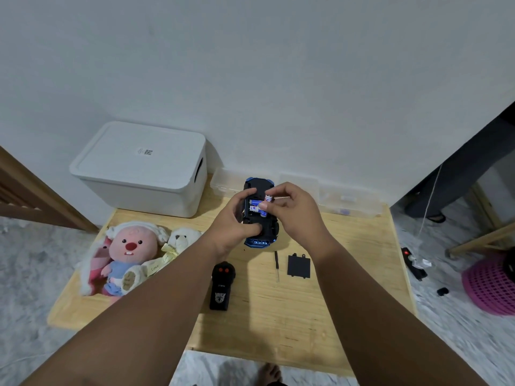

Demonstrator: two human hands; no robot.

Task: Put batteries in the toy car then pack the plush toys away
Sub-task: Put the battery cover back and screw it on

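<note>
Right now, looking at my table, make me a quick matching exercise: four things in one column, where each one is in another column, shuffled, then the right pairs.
Things:
1. toy car
2. battery cover
3. white storage box
4. remote control

Places:
A. far left corner of the table, lid on
B. flat on the table, right of the screwdriver
C. upside down, held in the left hand
D. on the table between the two forearms

Pairs: 1-C, 2-B, 3-A, 4-D

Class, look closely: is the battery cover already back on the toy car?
No. The black battery cover lies on the table beside the screwdriver, while the toy car shows exposed batteries.
</note>
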